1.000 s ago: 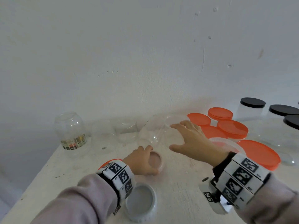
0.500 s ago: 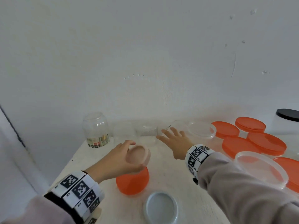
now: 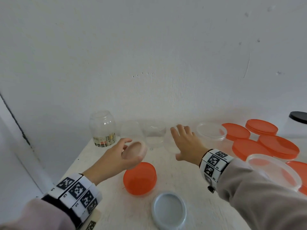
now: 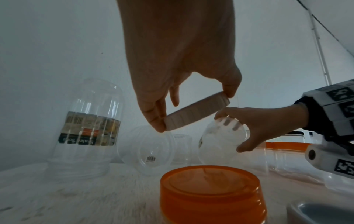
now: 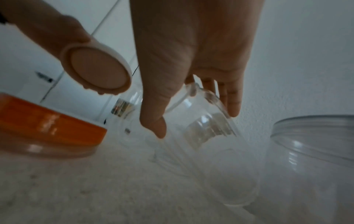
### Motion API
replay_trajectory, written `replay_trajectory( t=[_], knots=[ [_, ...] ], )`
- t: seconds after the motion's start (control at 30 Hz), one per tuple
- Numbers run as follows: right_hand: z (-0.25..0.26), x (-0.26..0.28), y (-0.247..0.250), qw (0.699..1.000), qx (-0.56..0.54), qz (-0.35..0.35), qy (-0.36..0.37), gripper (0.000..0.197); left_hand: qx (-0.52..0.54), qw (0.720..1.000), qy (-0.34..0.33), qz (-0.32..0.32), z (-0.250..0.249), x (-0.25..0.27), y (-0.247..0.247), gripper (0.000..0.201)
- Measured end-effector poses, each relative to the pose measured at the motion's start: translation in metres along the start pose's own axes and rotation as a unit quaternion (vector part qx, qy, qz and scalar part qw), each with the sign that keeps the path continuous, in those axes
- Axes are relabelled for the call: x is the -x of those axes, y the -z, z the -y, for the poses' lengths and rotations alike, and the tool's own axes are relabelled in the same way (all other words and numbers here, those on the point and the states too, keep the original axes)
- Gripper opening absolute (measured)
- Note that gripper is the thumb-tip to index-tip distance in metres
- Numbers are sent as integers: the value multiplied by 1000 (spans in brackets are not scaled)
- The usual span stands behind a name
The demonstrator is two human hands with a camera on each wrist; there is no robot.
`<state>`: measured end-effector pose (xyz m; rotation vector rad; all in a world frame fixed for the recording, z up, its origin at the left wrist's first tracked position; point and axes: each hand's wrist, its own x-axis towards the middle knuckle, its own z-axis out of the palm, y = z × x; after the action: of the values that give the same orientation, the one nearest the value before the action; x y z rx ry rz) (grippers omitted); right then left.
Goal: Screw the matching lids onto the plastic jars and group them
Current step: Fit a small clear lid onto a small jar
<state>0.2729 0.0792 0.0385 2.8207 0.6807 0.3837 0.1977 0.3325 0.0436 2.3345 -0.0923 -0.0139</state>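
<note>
My left hand (image 3: pixel 134 149) pinches a small pale translucent lid (image 3: pixel 137 147) by its rim between thumb and fingertips. It holds the lid tilted in the air above an orange lid (image 3: pixel 140 178). The left wrist view shows the ribbed edge of the pale lid (image 4: pixel 197 113). My right hand (image 3: pixel 178 143) reaches over a small clear jar (image 3: pixel 167 145) at the back of the table. That jar (image 4: pixel 220 144) is tilted, with my fingers behind it and my thumb in front. In the right wrist view the jar (image 5: pixel 206 136) sits between thumb and fingers.
An upside-down labelled jar (image 3: pixel 103 128) and other clear jars (image 3: pixel 154 135) stand along the wall. A grey-white lid (image 3: pixel 168 211) lies near the front. To the right are an open wide jar (image 3: pixel 211 131), several orange-lidded jars (image 3: pixel 279 145) and a black-lidded jar (image 3: pixel 297 123).
My left hand has lifted the pale lid off the table to above the orange lid. My right hand has moved left from the wide jar to the small clear jar.
</note>
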Motion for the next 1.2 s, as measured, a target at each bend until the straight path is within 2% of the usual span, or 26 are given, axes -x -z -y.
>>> replay_trajectory(
  t=[0.1,0.17,0.27,0.47,0.6,0.67,0.73,0.8,0.9,0.97,1.07,1.17,1.2],
  knots=[
    [-4,11,9,988,-146,-41,-43,84,31,999,-3,-9,-6,0,1,103],
    [-6,20,13,959,-263,-64,-86,89,49,999,-4,-18,-9,0,1,99],
    [-9,32,19,904,-395,-79,-141,94,74,997,3,-29,-13,-1,-1,81],
    [-15,49,27,841,-484,-80,-229,83,104,994,20,-41,-18,-1,-6,70],
    [-18,60,28,796,-529,-44,-292,69,116,992,20,-42,-20,0,-7,72],
    [-17,65,27,744,-596,-10,-303,57,120,992,22,-44,-22,1,-7,72],
    [-16,69,25,669,-677,36,-305,51,123,991,26,-50,-25,1,-8,76],
    [-15,74,26,595,-737,91,-307,58,122,990,30,-57,-29,0,-9,82],
    [-15,80,27,513,-796,142,-288,58,125,990,29,-65,-34,-1,-10,96],
    [-16,83,24,495,-810,151,-276,57,126,989,32,-68,-36,-2,-10,100],
    [-16,86,19,501,-810,149,-267,61,127,989,33,-69,-40,-4,-11,96],
    [-16,87,18,462,-844,142,-234,44,136,987,30,-74,-44,-6,-9,101],
    [-16,88,19,457,-848,151,-224,40,138,987,30,-78,-45,-8,-8,102]
  ],
)
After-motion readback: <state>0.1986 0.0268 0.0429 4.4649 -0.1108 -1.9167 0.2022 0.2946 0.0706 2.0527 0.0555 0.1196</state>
